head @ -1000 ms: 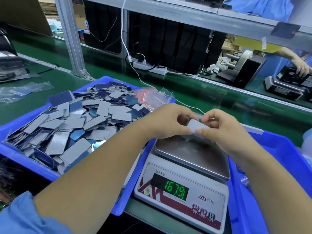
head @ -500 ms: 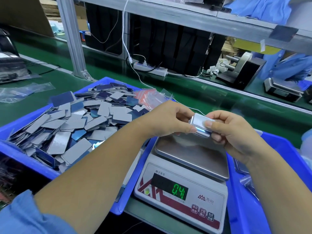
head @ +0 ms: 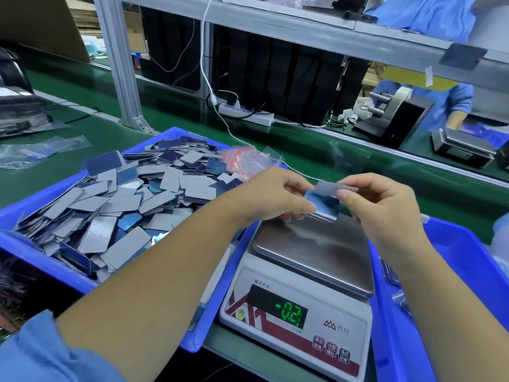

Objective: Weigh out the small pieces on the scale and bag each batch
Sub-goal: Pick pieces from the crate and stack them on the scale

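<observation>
A white digital scale (head: 300, 318) stands in front of me, its steel pan (head: 316, 246) bare and its green display reading -0.2. Just above the pan's far edge my left hand (head: 271, 195) grips a stack of small blue-and-grey pieces (head: 322, 205) from the left. My right hand (head: 382, 202) pinches the top grey piece of that stack and lifts its edge. A blue tray (head: 41, 257) on the left is heaped with several loose grey and blue pieces (head: 121, 205). Small clear bags with red stripes (head: 242, 161) lie at its far corner.
A second blue tray (head: 462, 271) sits to the right of the scale, with a few bagged items by its left wall. A white cable and power strip (head: 248, 114) run behind. Another person in blue works at a scale (head: 462, 147) across the green belt.
The stack has been lifted off the pan; the display dropped from 167.9 to -0.2. My right hand now peels up the top piece, showing the shiny blue face below.
</observation>
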Available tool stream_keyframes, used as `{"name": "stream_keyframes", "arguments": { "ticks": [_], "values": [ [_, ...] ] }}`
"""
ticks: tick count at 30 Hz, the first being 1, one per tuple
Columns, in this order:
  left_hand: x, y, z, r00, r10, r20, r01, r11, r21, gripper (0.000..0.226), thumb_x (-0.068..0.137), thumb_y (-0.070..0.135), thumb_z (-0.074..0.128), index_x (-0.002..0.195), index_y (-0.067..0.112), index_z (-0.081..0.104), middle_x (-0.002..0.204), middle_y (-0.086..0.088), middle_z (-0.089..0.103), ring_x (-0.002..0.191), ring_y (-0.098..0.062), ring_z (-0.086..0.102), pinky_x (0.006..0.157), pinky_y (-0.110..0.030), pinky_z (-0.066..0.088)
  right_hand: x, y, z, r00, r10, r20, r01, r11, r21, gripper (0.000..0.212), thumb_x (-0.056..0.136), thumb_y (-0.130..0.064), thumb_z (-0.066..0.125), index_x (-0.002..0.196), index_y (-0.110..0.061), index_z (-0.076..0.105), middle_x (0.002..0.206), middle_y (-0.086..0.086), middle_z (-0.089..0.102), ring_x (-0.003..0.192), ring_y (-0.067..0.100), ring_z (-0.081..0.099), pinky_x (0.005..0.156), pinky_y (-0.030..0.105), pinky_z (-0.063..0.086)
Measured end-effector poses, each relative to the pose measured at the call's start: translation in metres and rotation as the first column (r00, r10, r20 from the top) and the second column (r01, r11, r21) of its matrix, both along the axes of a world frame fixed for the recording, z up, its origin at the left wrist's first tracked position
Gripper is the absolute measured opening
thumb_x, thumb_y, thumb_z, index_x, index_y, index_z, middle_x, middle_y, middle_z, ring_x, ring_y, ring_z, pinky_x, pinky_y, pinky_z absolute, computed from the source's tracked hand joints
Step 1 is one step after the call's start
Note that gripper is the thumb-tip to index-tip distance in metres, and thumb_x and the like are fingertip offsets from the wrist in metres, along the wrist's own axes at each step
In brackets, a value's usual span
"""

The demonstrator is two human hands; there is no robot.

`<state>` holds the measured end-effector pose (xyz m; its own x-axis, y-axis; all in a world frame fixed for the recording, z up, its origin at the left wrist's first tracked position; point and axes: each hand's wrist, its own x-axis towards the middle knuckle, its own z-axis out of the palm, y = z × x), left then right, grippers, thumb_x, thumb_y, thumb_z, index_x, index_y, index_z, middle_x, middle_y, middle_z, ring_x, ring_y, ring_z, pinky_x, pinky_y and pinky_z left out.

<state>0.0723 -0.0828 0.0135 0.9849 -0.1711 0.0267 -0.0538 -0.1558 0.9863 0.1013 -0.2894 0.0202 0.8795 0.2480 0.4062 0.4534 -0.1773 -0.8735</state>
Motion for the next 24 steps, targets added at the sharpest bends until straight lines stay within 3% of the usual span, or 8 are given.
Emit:
{"name": "stream_keyframes", "arguments": {
  "ticks": [3, 5, 9, 12, 13, 15, 18, 24],
  "values": [
    [0.0007, 0.0028, 0.0009, 1.0, 0.001, -0.026, -0.003, 0.998, -0.069, 0.021, 0.085, 0.003, 0.076, 0.099, 0.018, 0.068, 0.07, 0.004, 0.071, 0.066, -0.012, 0.069, 0.057, -0.02, 0.052, -0.002, 0.0039, -0.0039, 0.979, -0.005, 0.205, 0.033, 0.99, -0.137, 0.037, 0.081, 0.009, 0.07, 0.08, -0.028, 0.073, 0.081, -0.011, 0.067, 0.061, 0.015, 0.048, 0.058, 0.019, 0.039],
    [0.0005, 0.0036, 0.0016, 0.999, -0.013, -0.03, 0.01, 0.995, -0.096, 0.021, 0.085, 0.003, 0.076, 0.101, 0.016, 0.069, 0.071, 0.004, 0.071, 0.066, -0.011, 0.069, 0.058, -0.02, 0.052, -0.0034, 0.0046, -0.0045, 0.971, 0.012, 0.238, 0.033, 0.982, -0.185, 0.04, 0.079, 0.014, 0.065, 0.081, -0.026, 0.071, 0.09, -0.012, 0.068, 0.066, 0.018, 0.05, 0.058, 0.016, 0.039],
    [0.0, 0.0023, 0.0008, 0.998, -0.055, -0.015, 0.053, 0.994, -0.093, 0.022, 0.085, 0.003, 0.076, 0.105, 0.01, 0.073, 0.082, -0.005, 0.074, 0.07, -0.013, 0.069, 0.062, -0.02, 0.054, -0.0031, 0.0005, -0.0042, 0.983, 0.105, 0.148, -0.066, 0.967, -0.246, 0.041, 0.076, 0.016, 0.062, 0.084, -0.023, 0.07, 0.1, -0.013, 0.067, 0.067, 0.019, 0.049, 0.06, 0.014, 0.04],
    [0.0007, 0.0033, -0.0002, 0.998, -0.063, -0.008, 0.062, 0.994, -0.092, 0.023, 0.084, 0.002, 0.076, 0.106, 0.008, 0.074, 0.082, -0.007, 0.074, 0.071, -0.013, 0.069, 0.063, -0.02, 0.054, -0.0027, -0.0038, -0.0017, 0.984, 0.177, 0.01, -0.168, 0.949, -0.269, 0.037, 0.072, 0.001, 0.082, 0.089, -0.03, 0.07, 0.1, -0.002, 0.07, 0.064, 0.016, 0.05, 0.063, 0.024, 0.044],
    [0.0009, 0.004, -0.0002, 0.998, -0.067, -0.006, 0.066, 0.993, -0.099, 0.022, 0.084, 0.001, 0.076, 0.105, 0.009, 0.074, 0.078, -0.004, 0.074, 0.07, -0.013, 0.069, 0.062, -0.02, 0.054, -0.0034, -0.0045, -0.0002, 0.978, 0.2, -0.061, -0.209, 0.945, -0.25, 0.037, 0.068, -0.009, 0.09, 0.092, -0.03, 0.071, 0.096, 0.006, 0.072, 0.065, 0.018, 0.054, 0.063, 0.026, 0.046],
    [0.0009, 0.0055, -0.0001, 0.996, -0.084, -0.007, 0.082, 0.991, -0.11, 0.019, 0.084, 0.002, 0.076, 0.1, 0.012, 0.074, 0.076, -0.001, 0.074, 0.069, -0.012, 0.069, 0.061, -0.019, 0.053, -0.0043, -0.0041, 0.0012, 0.96, 0.236, -0.148, -0.261, 0.949, -0.178, 0.036, 0.061, -0.024, 0.088, 0.092, -0.031, 0.071, 0.085, 0.002, 0.072, 0.066, 0.015, 0.06, 0.061, 0.024, 0.051],
    [0.0007, 0.0056, -0.0002, 0.994, -0.11, -0.014, 0.108, 0.986, -0.129, 0.018, 0.084, 0.004, 0.077, 0.098, 0.014, 0.075, 0.079, -0.003, 0.075, 0.07, -0.012, 0.07, 0.061, -0.019, 0.053, -0.0052, -0.0014, 0.0012, 0.933, 0.289, -0.213, -0.301, 0.953, -0.028, 0.024, 0.064, -0.024, 0.08, 0.085, -0.032, 0.073, 0.074, -0.005, 0.069, 0.055, 0.008, 0.057, 0.051, 0.02, 0.049],
    [0.0003, 0.0054, -0.0005, 0.994, -0.112, -0.003, 0.11, 0.983, -0.146, 0.024, 0.082, 0.002, 0.078, 0.101, 0.016, 0.076, 0.082, 0.0, 0.074, 0.075, -0.009, 0.067, 0.065, -0.019, 0.053, -0.0064, -0.0022, 0.0007, 0.838, 0.402, -0.369, -0.379, 0.915, 0.139, 0.025, 0.07, -0.014, 0.081, 0.091, -0.023, 0.07, 0.087, 0.008, 0.067, 0.056, 0.022, 0.055, 0.057, 0.033, 0.051]
  ]
}}
